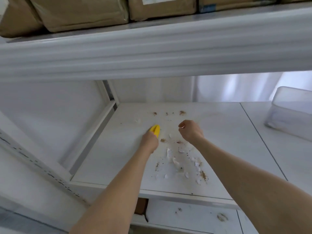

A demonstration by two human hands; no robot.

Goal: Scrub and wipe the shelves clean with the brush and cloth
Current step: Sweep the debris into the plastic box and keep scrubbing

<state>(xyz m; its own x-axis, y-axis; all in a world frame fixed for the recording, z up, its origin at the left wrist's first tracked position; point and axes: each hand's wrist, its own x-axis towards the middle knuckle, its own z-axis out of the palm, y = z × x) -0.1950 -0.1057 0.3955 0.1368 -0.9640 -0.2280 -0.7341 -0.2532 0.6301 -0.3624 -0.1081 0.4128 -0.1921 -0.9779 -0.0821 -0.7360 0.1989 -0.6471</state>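
Note:
My left hand (149, 141) grips a yellow brush (156, 130) that rests on the white shelf (224, 132), its tip pointing away from me. To its right, my right hand (190, 130) hovers above the shelf with the fingers curled, pinching a small white scrap (182, 127). Brown crumbs and white paper bits (180, 159) lie scattered across the shelf, from the back edge down to the front right. No cloth is in view.
A clear plastic container (292, 112) stands on the shelf at the right. The upper shelf beam (152, 53) hangs overhead, with cardboard boxes (81, 12) on it. A lower shelf (194, 217) with a few crumbs shows below. A perforated white post (42, 166) runs at the left.

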